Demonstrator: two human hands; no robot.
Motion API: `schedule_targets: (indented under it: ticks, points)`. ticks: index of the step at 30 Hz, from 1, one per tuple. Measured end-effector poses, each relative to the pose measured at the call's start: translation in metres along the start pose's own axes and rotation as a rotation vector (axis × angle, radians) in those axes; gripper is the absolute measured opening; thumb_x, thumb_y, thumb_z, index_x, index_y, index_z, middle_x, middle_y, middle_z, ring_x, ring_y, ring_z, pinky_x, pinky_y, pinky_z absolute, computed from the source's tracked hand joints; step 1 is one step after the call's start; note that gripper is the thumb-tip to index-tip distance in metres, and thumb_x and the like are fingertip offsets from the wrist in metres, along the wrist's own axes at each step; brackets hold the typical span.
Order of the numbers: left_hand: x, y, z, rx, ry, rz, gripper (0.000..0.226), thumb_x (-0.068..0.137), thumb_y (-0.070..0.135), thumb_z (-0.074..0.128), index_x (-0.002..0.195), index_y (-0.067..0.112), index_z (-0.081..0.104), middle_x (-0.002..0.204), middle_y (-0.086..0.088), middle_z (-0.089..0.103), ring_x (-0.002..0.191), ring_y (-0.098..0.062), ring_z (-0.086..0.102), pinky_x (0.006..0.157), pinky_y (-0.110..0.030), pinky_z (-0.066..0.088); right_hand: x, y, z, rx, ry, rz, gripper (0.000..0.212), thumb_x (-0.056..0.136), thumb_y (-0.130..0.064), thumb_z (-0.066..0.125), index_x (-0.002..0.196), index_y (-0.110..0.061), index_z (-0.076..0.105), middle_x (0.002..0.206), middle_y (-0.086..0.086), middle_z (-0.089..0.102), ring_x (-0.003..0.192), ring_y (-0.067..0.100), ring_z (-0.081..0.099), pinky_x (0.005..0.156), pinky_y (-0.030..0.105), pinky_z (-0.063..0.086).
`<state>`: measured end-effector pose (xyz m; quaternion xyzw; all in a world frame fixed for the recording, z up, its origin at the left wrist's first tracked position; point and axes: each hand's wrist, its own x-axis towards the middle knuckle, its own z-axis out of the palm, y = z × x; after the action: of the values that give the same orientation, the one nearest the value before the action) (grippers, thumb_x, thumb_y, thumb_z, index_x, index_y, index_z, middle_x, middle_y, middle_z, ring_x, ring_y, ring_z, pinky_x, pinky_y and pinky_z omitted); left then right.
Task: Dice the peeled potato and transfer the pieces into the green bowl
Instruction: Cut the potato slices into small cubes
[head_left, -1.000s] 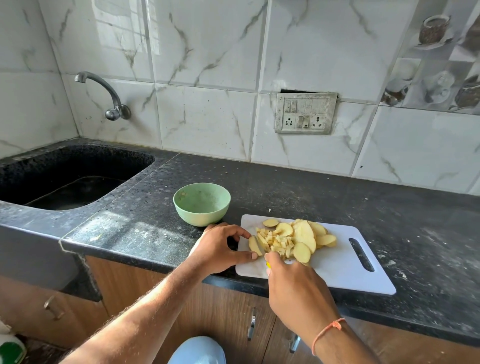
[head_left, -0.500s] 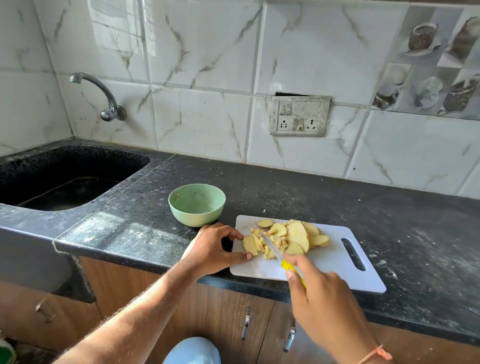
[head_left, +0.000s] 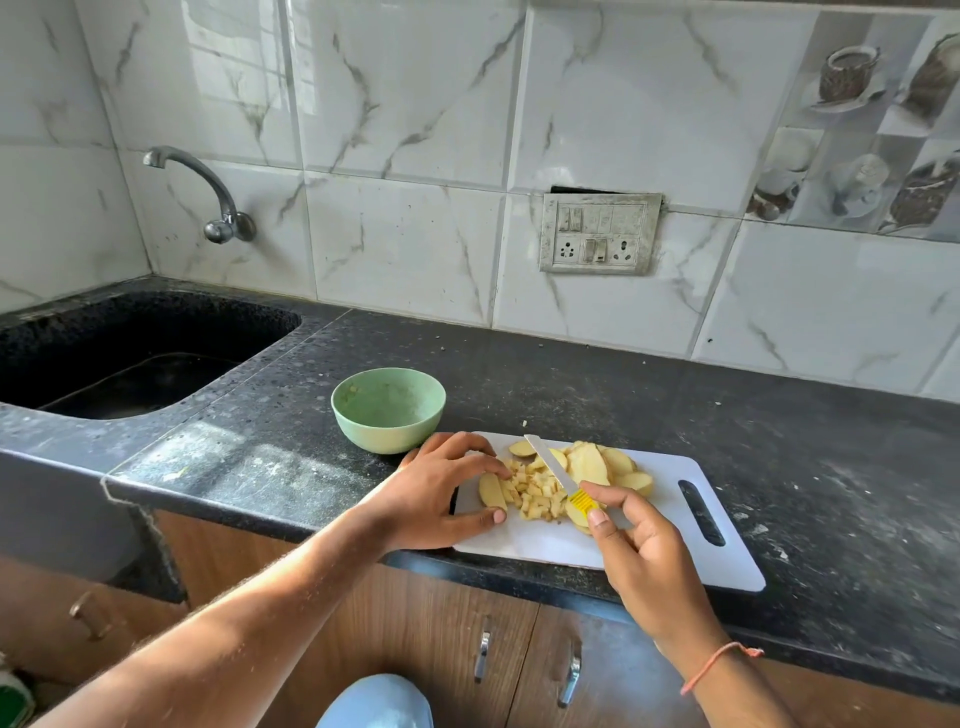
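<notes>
The right hand (head_left: 644, 551) pinched the knife (head_left: 563, 480); the left hand (head_left: 441, 493), fingers curled, steadied light, wet-looking, likely slippery dice (head_left: 535, 493) best scooped from below.

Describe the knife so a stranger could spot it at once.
Start at the white cutting board on the dark counter. The knife lies across the potato pieces, held by the right hand. Its yellow handle and slim pale blade set it apart.

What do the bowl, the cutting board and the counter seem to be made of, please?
Bowl: probably matte plastic, uniform pale green, no glare. Cutting board: likely smooth white plastic, thin with a moulded handle slot. Counter: speckled black stone, perhaps granite.
</notes>
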<state>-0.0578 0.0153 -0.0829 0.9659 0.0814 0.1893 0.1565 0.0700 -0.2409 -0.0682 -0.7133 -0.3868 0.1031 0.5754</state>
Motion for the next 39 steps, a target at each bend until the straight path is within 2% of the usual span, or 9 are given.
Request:
schedule_targets:
  ticks: [4, 9, 13, 17, 23, 29, 35, 39]
  points:
    - [0.0045, -0.0004, -0.0001, 0.005, -0.026, 0.044, 0.050, 0.091, 0.069, 0.063, 0.136, 0.049, 0.053, 0.141, 0.026, 0.040, 0.135, -0.006, 0.036, 0.112, -0.047, 0.042, 0.0005, -0.0013, -0.0035, 0.042, -0.011, 0.012, 0.022, 0.105, -0.012, 0.056, 0.121, -0.023, 0.067, 0.050, -0.020, 0.049, 0.044, 0.001, 0.036, 0.049, 0.010, 0.031]
    - [0.0044, -0.0010, 0.0003, 0.018, -0.017, 0.061, 0.053, 0.093, 0.068, 0.062, 0.140, 0.050, 0.048, 0.143, 0.024, 0.039, 0.135, -0.006, 0.036, 0.112, -0.044, 0.043, 0.0010, 0.0006, -0.0026, 0.039, -0.007, -0.001, 0.021, 0.105, -0.015, 0.057, 0.120, -0.025, 0.067, 0.049, -0.017, 0.047, 0.046, 0.002, 0.033, 0.050, 0.011, 0.030]
    - [0.0043, -0.0011, 0.0007, 0.029, -0.024, 0.061, 0.051, 0.094, 0.069, 0.059, 0.141, 0.050, 0.050, 0.141, 0.024, 0.039, 0.135, -0.007, 0.034, 0.112, -0.045, 0.042, 0.0010, 0.0022, -0.0023, 0.042, -0.010, 0.000, 0.022, 0.105, -0.019, 0.057, 0.120, -0.032, 0.068, 0.051, -0.012, 0.041, 0.049, 0.010, 0.029, 0.049, 0.017, 0.029]
    - [0.0024, -0.0004, 0.0007, 0.024, -0.001, 0.060, 0.047, 0.093, 0.069, 0.060, 0.133, 0.046, 0.053, 0.138, 0.023, 0.041, 0.133, -0.007, 0.036, 0.111, -0.046, 0.043, -0.0006, 0.0006, -0.0017, 0.064, -0.008, 0.001, 0.023, 0.105, -0.014, 0.056, 0.120, -0.028, 0.067, 0.052, -0.019, 0.050, 0.046, 0.002, 0.036, 0.051, 0.012, 0.032]
    - [0.0036, -0.0005, 0.0020, 0.042, -0.013, 0.064, 0.051, 0.095, 0.070, 0.057, 0.141, 0.050, 0.049, 0.142, 0.024, 0.039, 0.135, -0.006, 0.034, 0.113, -0.044, 0.041, -0.0002, 0.0009, -0.0027, 0.050, 0.006, 0.000, 0.022, 0.105, -0.015, 0.057, 0.120, -0.026, 0.068, 0.052, -0.017, 0.050, 0.048, 0.004, 0.034, 0.051, 0.012, 0.033]
    - [0.0028, -0.0003, 0.0021, 0.039, -0.002, 0.068, 0.044, 0.095, 0.070, 0.057, 0.134, 0.048, 0.054, 0.139, 0.025, 0.040, 0.134, -0.005, 0.035, 0.112, -0.045, 0.041, -0.0002, 0.0024, -0.0029, 0.046, 0.012, 0.002, 0.021, 0.105, -0.019, 0.058, 0.118, -0.032, 0.069, 0.052, -0.012, 0.043, 0.051, 0.011, 0.031, 0.048, 0.019, 0.030]
    - [0.0015, 0.0001, 0.0018, 0.047, 0.009, 0.073, 0.043, 0.096, 0.069, 0.056, 0.133, 0.048, 0.055, 0.139, 0.025, 0.041, 0.132, -0.005, 0.036, 0.112, -0.044, 0.042, -0.0002, 0.0040, -0.0033, 0.071, 0.008, -0.003, 0.028, 0.105, -0.022, 0.058, 0.112, -0.047, 0.069, 0.054, -0.006, 0.039, 0.052, 0.015, 0.029, 0.048, 0.026, 0.027]
    - [0.0019, 0.0007, 0.0014, 0.045, -0.005, 0.068, 0.045, 0.096, 0.071, 0.054, 0.135, 0.049, 0.054, 0.139, 0.026, 0.040, 0.133, -0.004, 0.035, 0.113, -0.044, 0.042, -0.0001, 0.0033, -0.0032, 0.051, 0.015, -0.012, 0.023, 0.105, -0.021, 0.058, 0.116, -0.037, 0.069, 0.053, -0.010, 0.041, 0.051, 0.012, 0.031, 0.048, 0.021, 0.029]
